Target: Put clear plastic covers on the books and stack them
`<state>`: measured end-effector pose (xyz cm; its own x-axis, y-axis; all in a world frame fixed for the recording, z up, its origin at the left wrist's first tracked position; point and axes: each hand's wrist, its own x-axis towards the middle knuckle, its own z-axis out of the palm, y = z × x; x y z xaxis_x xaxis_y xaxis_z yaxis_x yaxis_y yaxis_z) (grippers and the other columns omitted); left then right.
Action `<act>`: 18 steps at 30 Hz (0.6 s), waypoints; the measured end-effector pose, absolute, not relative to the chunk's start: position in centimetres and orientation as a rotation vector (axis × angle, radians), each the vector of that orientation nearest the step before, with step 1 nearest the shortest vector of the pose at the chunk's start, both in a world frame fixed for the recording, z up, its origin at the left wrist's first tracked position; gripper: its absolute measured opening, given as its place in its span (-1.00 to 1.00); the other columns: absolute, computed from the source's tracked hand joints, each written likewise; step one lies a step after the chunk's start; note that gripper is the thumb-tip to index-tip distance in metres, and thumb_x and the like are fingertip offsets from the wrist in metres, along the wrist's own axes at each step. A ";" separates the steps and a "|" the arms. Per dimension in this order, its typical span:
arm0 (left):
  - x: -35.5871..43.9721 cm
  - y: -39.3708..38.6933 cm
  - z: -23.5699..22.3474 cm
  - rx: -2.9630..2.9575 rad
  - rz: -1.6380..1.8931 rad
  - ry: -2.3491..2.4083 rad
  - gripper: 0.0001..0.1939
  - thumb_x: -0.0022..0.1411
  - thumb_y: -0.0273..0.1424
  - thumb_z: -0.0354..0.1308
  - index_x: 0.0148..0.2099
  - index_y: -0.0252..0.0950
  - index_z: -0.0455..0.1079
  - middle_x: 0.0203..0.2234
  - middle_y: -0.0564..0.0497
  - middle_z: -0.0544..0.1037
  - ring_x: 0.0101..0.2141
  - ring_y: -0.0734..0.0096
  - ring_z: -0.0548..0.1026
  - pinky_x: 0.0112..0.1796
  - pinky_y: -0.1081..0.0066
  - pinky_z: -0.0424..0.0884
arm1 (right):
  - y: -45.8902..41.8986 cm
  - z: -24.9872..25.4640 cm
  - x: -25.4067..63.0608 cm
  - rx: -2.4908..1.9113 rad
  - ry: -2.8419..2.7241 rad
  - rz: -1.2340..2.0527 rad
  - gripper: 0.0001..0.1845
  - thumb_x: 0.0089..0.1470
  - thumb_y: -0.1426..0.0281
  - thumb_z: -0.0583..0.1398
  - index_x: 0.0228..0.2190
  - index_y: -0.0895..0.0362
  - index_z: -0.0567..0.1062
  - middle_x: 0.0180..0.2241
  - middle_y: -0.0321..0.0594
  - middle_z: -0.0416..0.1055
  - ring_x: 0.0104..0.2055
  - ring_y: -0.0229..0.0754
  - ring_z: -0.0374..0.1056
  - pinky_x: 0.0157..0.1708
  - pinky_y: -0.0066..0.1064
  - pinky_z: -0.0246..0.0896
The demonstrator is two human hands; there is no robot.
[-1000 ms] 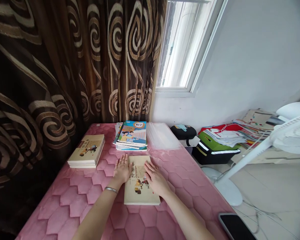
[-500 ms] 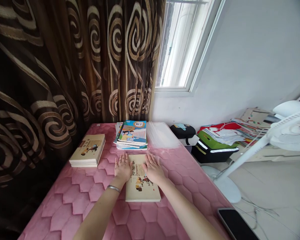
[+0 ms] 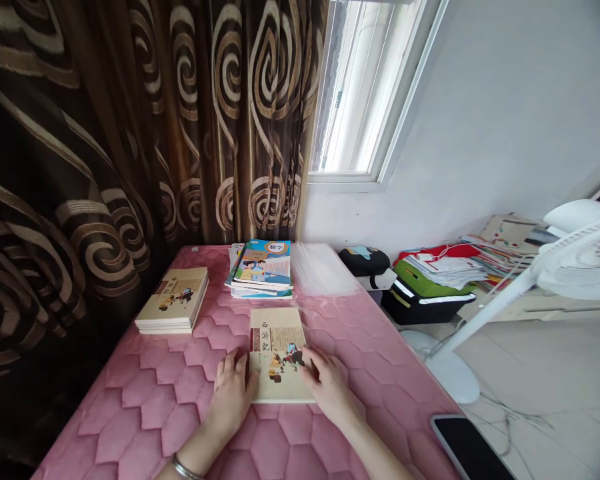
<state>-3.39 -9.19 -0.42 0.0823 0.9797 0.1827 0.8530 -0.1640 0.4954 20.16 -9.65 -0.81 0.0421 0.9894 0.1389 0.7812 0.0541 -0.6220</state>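
A cream book (image 3: 279,357) with black Chinese characters and small coloured figures on its cover lies flat on the pink padded surface in front of me. Beside its lower left edge rests my left hand (image 3: 231,393), fingers spread and thumb touching the book's side. My right hand (image 3: 330,387) lies along the opposite edge, its thumb by the cover and its fingers stretched out over the padding. Neither hand is closed around the book. A silver bangle (image 3: 184,469) circles my left wrist.
Left of me is a stack of similar cream books (image 3: 173,300). Blue-covered textbooks (image 3: 263,263) are piled at the back, next to clear plastic sheets (image 3: 325,270). A phone (image 3: 473,447) lies at the right edge; a white fan (image 3: 510,293) stands beyond.
Both hands have slid from the upper part of the book toward me, down to its lower sides. More of the cover shows. The book stays in place.
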 end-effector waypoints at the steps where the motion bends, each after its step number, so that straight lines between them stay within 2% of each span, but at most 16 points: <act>1: -3.2 -8.9 -0.1 2.038 0.730 1.827 -0.56 0.20 -0.37 0.03 0.12 -0.35 0.29 0.09 -0.23 0.39 0.14 0.16 0.30 0.16 0.16 0.17 | -9.4 -0.7 20.2 -1.756 -1.720 0.546 -0.49 0.07 0.26 0.06 0.06 0.04 0.41 0.02 -0.17 0.42 0.03 -0.04 0.33 0.03 -0.27 0.22; 4: -2.1 -7.9 0.8 1.785 0.758 1.787 -0.45 0.12 -0.52 0.05 0.18 -0.37 0.17 0.02 -0.21 0.46 0.05 0.24 0.42 0.05 0.34 0.30 | -9.0 -0.7 20.0 -1.726 -1.568 0.645 -0.51 0.00 0.26 0.09 -0.02 0.07 0.48 -0.25 -0.19 0.55 -0.19 -0.08 0.43 -0.13 -0.34 0.31; 8: -1.4 -6.8 1.7 1.548 0.754 1.831 -0.45 0.14 -0.53 0.07 0.20 -0.36 0.11 -0.12 -0.15 0.57 -0.09 0.30 0.52 -0.11 0.43 0.37 | -8.6 -1.1 19.9 -1.713 -1.528 0.589 -0.51 -0.03 0.23 0.11 -0.05 0.07 0.51 -0.40 -0.23 0.55 -0.26 -0.08 0.44 -0.19 -0.35 0.33; 13: -1.4 -6.1 1.9 1.502 0.818 1.840 -0.51 0.13 -0.50 0.12 0.13 -0.39 0.21 -0.15 -0.17 0.58 -0.13 0.29 0.54 -0.17 0.44 0.38 | -7.5 -0.5 20.1 -1.758 -1.493 0.673 -0.54 -0.06 0.27 0.15 -0.07 -0.02 0.52 -0.34 -0.31 0.56 -0.27 -0.12 0.45 -0.22 -0.38 0.32; 18: -1.7 -6.3 0.8 1.563 0.941 1.781 -0.66 0.14 -0.50 0.11 0.00 -0.35 0.32 -0.18 -0.14 0.55 -0.20 0.30 0.54 -0.14 0.38 0.41 | -7.3 0.1 20.3 -1.741 -1.502 0.729 -0.52 -0.05 0.24 0.14 -0.04 0.01 0.50 -0.32 -0.29 0.57 -0.27 -0.10 0.46 -0.21 -0.36 0.31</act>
